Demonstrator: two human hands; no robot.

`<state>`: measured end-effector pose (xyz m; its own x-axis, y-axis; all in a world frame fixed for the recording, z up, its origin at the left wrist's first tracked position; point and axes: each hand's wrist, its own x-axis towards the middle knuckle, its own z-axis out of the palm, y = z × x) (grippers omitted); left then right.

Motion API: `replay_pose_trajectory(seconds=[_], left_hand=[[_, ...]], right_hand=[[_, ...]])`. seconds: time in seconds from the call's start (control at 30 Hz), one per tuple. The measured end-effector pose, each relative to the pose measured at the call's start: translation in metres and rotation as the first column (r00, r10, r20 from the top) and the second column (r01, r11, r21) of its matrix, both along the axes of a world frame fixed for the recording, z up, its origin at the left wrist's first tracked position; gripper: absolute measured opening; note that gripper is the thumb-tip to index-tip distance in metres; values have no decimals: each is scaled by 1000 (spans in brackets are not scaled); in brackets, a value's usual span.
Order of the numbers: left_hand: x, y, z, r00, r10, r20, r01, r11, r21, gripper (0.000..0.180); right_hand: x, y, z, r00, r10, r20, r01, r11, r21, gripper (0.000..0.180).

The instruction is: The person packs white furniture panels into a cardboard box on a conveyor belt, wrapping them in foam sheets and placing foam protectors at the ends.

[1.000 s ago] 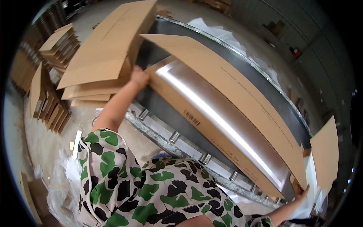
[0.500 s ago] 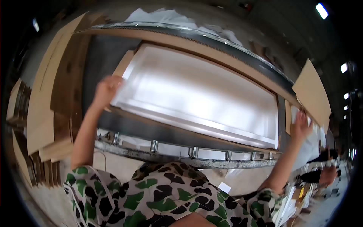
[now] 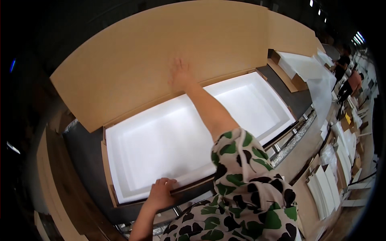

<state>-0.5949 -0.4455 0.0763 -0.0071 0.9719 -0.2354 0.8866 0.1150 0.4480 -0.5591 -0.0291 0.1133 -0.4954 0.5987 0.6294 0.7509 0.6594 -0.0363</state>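
Observation:
A shallow white foam tray (image 3: 157, 156) lies in a long brown cardboard box (image 3: 105, 160). Along the box's far side, a broad cardboard flap (image 3: 132, 60) stands raised. My right arm reaches across the tray, and my right hand (image 3: 181, 75) is against the inner face of this flap, fingers spread and slightly blurred. At the near rim, my left hand (image 3: 161, 193) rests with its bent fingers over the white edge; its thumb side is partly hidden. Neither hand appears to grip anything.
The box sits on a dark conveyor belt (image 3: 86, 160) with metal rollers. Stacked cardboard (image 3: 56, 176) stands at left. Another open carton (image 3: 287, 74) with white wrapping lies further right. Two people (image 3: 354, 82) are at the far right, near white panels (image 3: 323, 188) on the floor.
The large flap now stands up behind the tray. My right hand has moved from the box's right end to the flap, my left from the left end to the near rim. The view has turned.

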Motion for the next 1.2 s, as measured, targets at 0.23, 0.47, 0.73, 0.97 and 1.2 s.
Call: replay_pose_trajectory(seconds=[0.23,0.47,0.73,0.97,1.2], left_hand=[[-22,38,18,959,-192,207,257,895,-364,91],[-78,15,11,942,-169,291,300,813,-498,100],[-61,11,25,932,-190,308,346,718,-604,85],[-67,5,-14,826,93,556,300,762,-574,82],[-29,15,17,946,106,307,37,903,-427,67]], right_hand=[[33,9,-30,831,260,493,82,818,-569,69],[223,-97,-81,593,618,515,134,555,-821,67],[279,-155,-62,661,462,591,488,333,-807,64],[322,-197,-38,994,-79,71,105,814,-572,38],[503,-332,-105,803,-315,-506,213,944,-250,17]])
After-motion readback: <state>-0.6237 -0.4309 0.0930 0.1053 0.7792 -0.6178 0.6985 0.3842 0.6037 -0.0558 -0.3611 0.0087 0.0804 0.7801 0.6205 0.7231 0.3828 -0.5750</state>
